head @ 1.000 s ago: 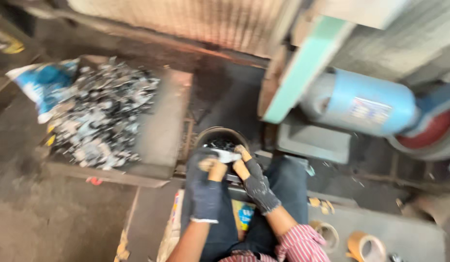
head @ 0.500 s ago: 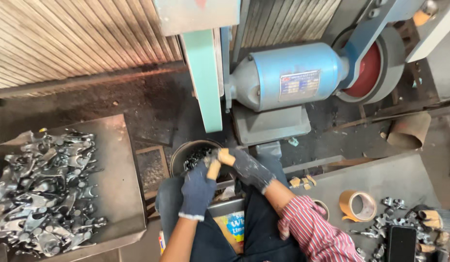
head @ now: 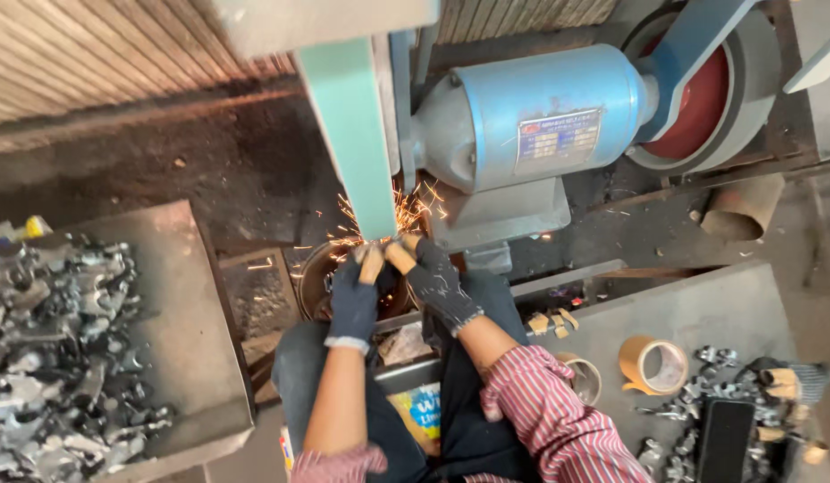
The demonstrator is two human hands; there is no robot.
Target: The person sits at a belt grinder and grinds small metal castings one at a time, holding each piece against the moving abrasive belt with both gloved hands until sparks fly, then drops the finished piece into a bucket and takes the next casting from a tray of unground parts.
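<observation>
Both my hands wear dark gloves with tan fingertips. My left hand point(head: 354, 295) and my right hand point(head: 435, 279) pinch a small metal part point(head: 383, 243) between their fingertips. The part is pressed against the green guard of the grinding machine point(head: 357, 134), and orange sparks point(head: 379, 219) fly from the contact point. Below my hands stands a round dark bucket point(head: 315, 277). The part itself is mostly hidden by my fingers.
A blue motor point(head: 531, 116) with a red wheel point(head: 701, 98) sits to the right. A tray of shiny metal parts point(head: 48, 349) lies at left. On the right table are tape rolls point(head: 654, 365), a black phone point(head: 723, 438) and more parts point(head: 692, 394).
My view has shifted toward the machine. My hands rose from over the bucket to the grinder, and sparks have appeared.
</observation>
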